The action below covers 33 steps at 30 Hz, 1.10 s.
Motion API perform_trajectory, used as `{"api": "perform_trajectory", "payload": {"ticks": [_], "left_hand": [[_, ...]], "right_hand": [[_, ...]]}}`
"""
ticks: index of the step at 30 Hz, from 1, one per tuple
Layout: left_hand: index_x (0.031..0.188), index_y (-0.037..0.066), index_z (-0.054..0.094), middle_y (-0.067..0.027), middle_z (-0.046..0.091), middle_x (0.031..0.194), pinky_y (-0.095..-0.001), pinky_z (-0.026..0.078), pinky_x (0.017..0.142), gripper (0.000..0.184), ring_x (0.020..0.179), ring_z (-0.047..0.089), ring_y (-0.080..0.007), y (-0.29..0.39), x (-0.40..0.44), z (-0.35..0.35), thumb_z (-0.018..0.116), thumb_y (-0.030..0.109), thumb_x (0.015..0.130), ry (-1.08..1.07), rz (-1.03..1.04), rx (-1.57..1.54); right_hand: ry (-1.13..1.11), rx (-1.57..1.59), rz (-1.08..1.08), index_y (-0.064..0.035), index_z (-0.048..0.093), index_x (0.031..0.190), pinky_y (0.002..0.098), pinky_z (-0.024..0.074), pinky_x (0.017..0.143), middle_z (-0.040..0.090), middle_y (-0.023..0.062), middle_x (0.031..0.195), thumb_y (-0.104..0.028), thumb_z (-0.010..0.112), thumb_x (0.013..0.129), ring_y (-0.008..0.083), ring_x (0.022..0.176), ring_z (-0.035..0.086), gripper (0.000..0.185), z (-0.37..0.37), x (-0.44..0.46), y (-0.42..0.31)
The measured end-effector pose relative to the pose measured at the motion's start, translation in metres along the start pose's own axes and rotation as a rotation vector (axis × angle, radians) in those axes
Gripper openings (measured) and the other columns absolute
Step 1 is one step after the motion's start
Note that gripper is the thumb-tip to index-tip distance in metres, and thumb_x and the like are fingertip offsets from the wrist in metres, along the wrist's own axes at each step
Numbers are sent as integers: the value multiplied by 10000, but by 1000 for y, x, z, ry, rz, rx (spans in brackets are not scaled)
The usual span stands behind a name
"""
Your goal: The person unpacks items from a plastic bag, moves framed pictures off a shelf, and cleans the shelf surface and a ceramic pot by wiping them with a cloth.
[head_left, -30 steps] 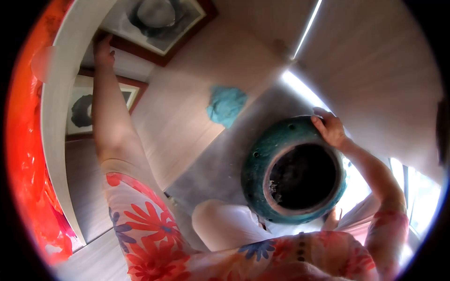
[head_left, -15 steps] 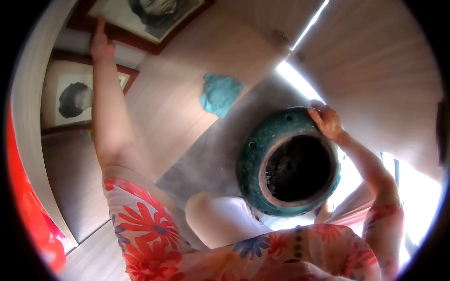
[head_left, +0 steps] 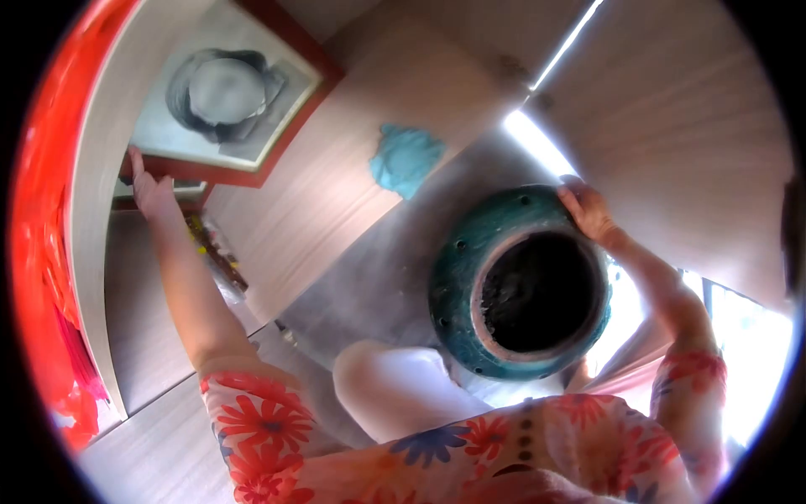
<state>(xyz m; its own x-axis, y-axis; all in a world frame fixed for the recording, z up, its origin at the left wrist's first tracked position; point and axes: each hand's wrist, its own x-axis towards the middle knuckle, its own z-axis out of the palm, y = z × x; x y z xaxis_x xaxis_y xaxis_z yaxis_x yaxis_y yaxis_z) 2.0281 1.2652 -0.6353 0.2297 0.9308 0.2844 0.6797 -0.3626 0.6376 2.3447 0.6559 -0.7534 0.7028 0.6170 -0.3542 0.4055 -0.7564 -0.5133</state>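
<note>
At lower edge, framed portrait (head_left: 222,92) gripped in left fingers (head_left: 138,163); green pot (head_left: 457,281) under right fingers (head_left: 572,202) (grip unclear).

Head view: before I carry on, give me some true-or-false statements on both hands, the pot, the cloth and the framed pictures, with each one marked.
1. The right hand is on the outer edge of the green pot. True.
2. The left hand is inside the pot. False: it is at the lower edge of a framed picture.
3. The crumpled cloth is apart from both hands. True.
4. The cloth is draped over the pot. False: it lies on the wood-grain surface, apart from the pot.
5. The pot's opening faces the camera and looks dark inside. True.
6. Only one framed picture shows. False: part of a second frame shows just below it in the view.
</note>
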Motion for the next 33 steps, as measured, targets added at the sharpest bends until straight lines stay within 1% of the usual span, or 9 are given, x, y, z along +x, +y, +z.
{"api": "perform_trajectory", "payload": {"ticks": [2,3,5,10,14,18,24,30,33], "left_hand": [[1360,332,219,-131,537,1086,-300,423,787,866,827,545,-222,2,-18,-29,574,-29,658,60,58,367],[1362,342,206,-134,533,1088,-301,421,785,874,819,543,-224,-22,-6,-41,576,-26,661,94,158,393],[1352,349,234,-122,516,1111,-278,406,795,834,858,524,-208,-55,1,-58,587,1,681,114,190,298],[1308,383,325,-65,418,1241,-263,357,871,630,1041,426,-183,-123,54,-74,557,108,791,111,-242,-614],[1297,291,386,-22,347,1311,-294,322,922,509,1111,373,-182,-85,31,-68,576,255,826,172,-389,-855],[1287,174,410,-35,359,1318,-317,299,953,627,1135,374,-189,-59,22,-66,659,371,747,235,-480,-1074],[1294,93,362,-73,398,1290,-417,273,988,735,1170,362,-245,-59,28,-60,682,408,713,241,-430,-1022],[1303,102,352,-74,381,1307,-421,275,987,698,1183,350,-240,-64,33,-58,641,408,746,180,-384,-948],[1223,109,455,-78,497,1188,-380,368,920,577,1093,457,-233,-55,23,-55,653,367,747,238,-439,-953]], "right_hand": [[18,-20,-7,-40,475,1171,355,408,870,575,204,1035,-598,345,827,332,1002,535,668,2,0,3],[28,-31,-12,-41,476,1170,355,409,868,576,205,1032,-603,338,826,333,1002,535,674,2,1,-1],[30,-22,-5,-41,486,1161,357,408,862,574,213,1031,-615,327,823,345,1001,531,685,2,-2,-4],[60,-31,-19,-41,496,1152,358,404,864,571,221,1030,-625,328,817,351,1002,529,694,5,-1,5],[73,-43,-8,-39,497,1150,359,403,865,570,225,1026,-625,325,818,356,998,529,695,5,-2,-3],[65,-35,-7,-37,497,1145,358,405,862,569,225,1024,-617,323,824,359,993,531,686,3,-4,-10],[71,-50,6,-38,498,1141,359,408,857,569,227,1023,-602,327,831,360,989,532,666,4,-3,-9],[66,-17,-5,-34,498,1144,360,406,859,569,229,1024,-608,324,826,357,987,533,679,4,-2,-6],[78,-16,4,-28,501,1141,360,404,864,570,230,1018,-608,330,824,354,984,535,683,4,-3,-8]]}}
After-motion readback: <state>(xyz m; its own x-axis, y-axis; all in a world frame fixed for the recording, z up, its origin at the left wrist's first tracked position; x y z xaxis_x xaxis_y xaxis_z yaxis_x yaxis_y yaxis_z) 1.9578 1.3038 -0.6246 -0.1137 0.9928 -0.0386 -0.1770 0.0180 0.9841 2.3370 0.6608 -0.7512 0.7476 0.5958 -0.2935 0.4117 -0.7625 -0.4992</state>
